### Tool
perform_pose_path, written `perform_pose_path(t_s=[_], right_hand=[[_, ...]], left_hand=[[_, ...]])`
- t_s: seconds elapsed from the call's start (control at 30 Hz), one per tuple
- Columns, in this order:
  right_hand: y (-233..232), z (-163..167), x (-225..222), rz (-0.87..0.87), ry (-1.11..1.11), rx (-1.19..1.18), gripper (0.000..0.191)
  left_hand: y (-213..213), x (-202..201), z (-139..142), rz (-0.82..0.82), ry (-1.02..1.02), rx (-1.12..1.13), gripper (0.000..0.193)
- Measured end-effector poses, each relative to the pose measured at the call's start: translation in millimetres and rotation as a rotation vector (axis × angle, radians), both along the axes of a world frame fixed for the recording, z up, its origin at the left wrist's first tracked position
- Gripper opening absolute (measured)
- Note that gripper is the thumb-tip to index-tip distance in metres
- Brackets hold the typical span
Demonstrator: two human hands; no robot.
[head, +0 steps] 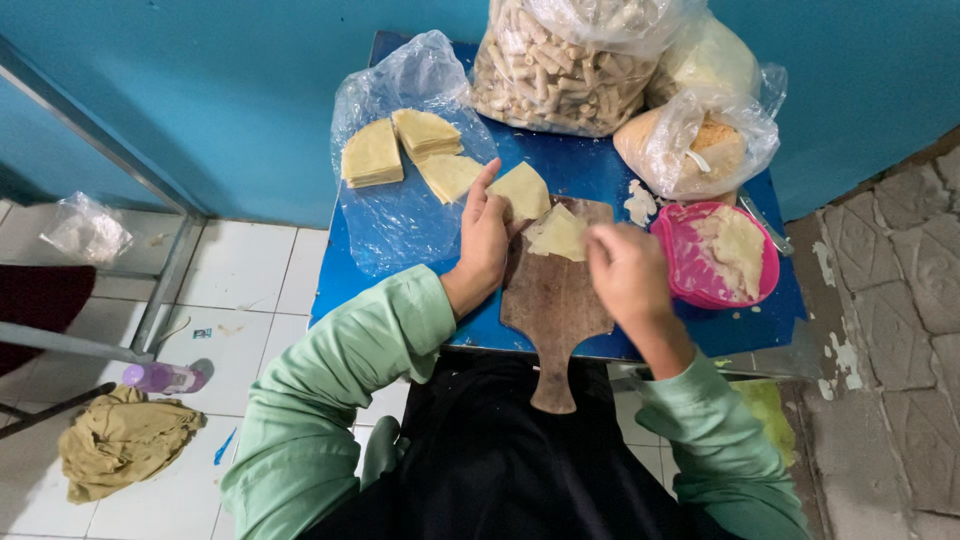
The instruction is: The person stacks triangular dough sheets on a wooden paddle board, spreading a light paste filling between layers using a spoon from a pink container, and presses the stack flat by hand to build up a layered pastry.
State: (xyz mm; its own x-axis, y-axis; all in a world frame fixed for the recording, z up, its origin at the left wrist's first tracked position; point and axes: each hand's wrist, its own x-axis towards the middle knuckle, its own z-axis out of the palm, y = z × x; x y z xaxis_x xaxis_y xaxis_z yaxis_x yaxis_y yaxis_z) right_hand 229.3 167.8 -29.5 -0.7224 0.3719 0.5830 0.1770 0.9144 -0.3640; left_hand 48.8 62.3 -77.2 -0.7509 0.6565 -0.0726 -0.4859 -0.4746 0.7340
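On blue table (pixel 580 170), both hands fold pale triangular wrapper (pixel 558 234).

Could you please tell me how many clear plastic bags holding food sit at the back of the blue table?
3: a big bag of rolled pieces at centre back, a pale-filled bag behind right, and a bag of crumbs in front of it. Others may be hidden.

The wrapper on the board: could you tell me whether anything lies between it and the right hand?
Nothing visible does. The right hand is already at the edge of the wrapper on the board; the left hand holds another wrapper beside it.
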Motion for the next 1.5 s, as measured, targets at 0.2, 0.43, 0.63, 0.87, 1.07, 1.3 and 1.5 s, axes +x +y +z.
perform_pose_path(t_s=[0.2, 0.43, 0.63, 0.87, 1.07, 1.3, 1.5], right_hand=[[-26, -4, -3, 0.062, -0.039, 0.235, 0.010], [-33, -8, 2, 0.040, -0.071, 0.218, 0.013], [-40, 5, 3, 0.036, -0.100, 0.195, 0.018], [-37, 25, -6, 0.048, 0.140, 0.103, 0.028], [-31, 18, -13, 0.052, 0.201, 0.050, 0.013], [-4, -14, -9, 0.076, 0.127, -0.554, 0.012], [14, -26, -8, 0.268, 0.406, -1.296, 0.011]], left_hand=[[0, 3, 2, -0.027, 0.095, 0.063, 0.065], [1, 3, -2, -0.090, 0.122, 0.086, 0.070], [-1, 7, 5, -0.127, 0.153, 0.073, 0.070], [-10, 18, 24, -0.482, 0.039, 0.095, 0.072], [-12, 20, 16, -0.589, 0.149, 0.247, 0.078], [-13, 24, 17, -0.474, 0.526, 0.042, 0.091], [-13, 19, 11, -0.362, 0.569, -0.015, 0.083]])
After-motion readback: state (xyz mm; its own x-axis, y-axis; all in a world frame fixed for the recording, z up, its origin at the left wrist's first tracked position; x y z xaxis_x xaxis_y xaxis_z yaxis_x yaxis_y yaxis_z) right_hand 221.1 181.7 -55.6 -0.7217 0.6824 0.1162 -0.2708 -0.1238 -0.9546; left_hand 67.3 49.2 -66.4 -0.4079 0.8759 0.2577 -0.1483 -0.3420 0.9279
